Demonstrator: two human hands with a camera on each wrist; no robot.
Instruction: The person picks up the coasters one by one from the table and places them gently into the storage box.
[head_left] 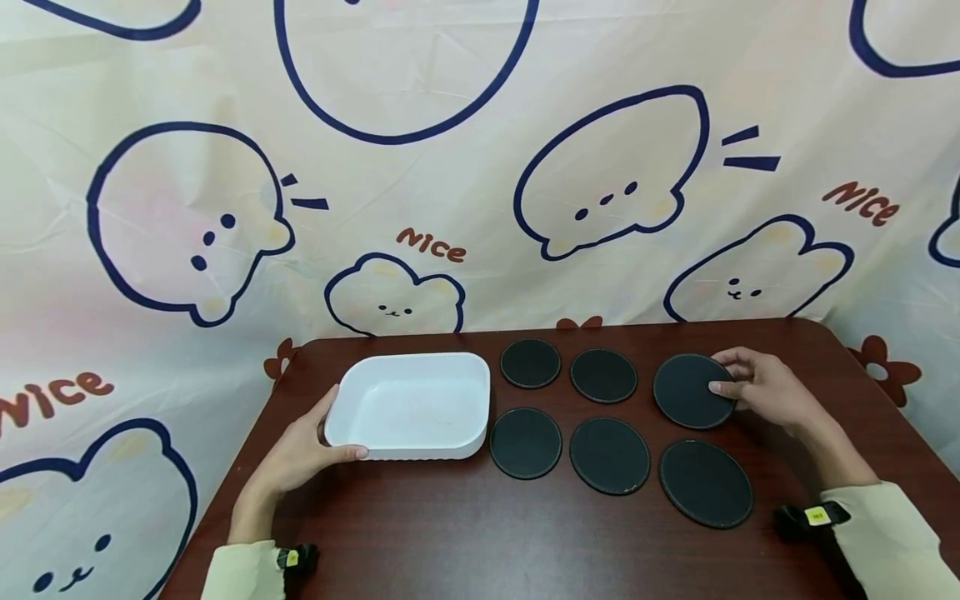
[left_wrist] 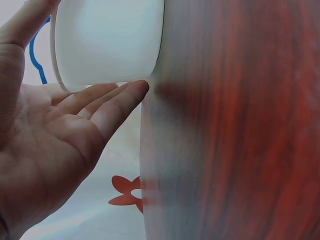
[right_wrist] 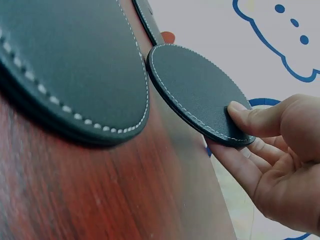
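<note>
Your left hand [head_left: 303, 446] reaches in from the lower left of the head view, its thumb laid along the near side of the white rectangular container with rounded corners [head_left: 408, 402] and its fingers against the left end, so it holds the container at that near left corner in a wide, part-spread grip. In the left wrist view the palm shows bare, the thumb lies at the upper left, and the fingers reach out fairly straight to the container's end. The container sits left of centre in the head view, at the back of the dark red-brown wooden worktop [head_left: 465, 533]; you cannot tell whether its base touches the wood. Your right hand [head_left: 768, 390] comes in from the lower right, the forearm angled up and inward, and pinches the right edge of a black round leather-look coaster with pale stitching [head_left: 688, 390], thumb flat on top and fingers beneath. That gripped edge is raised off the worktop; whether the opposite edge touches anything is unclear. The coaster is right of centre in the head view. Five other black round coasters [head_left: 609, 455] lie between the container and your right hand and just below the held one.
</note>
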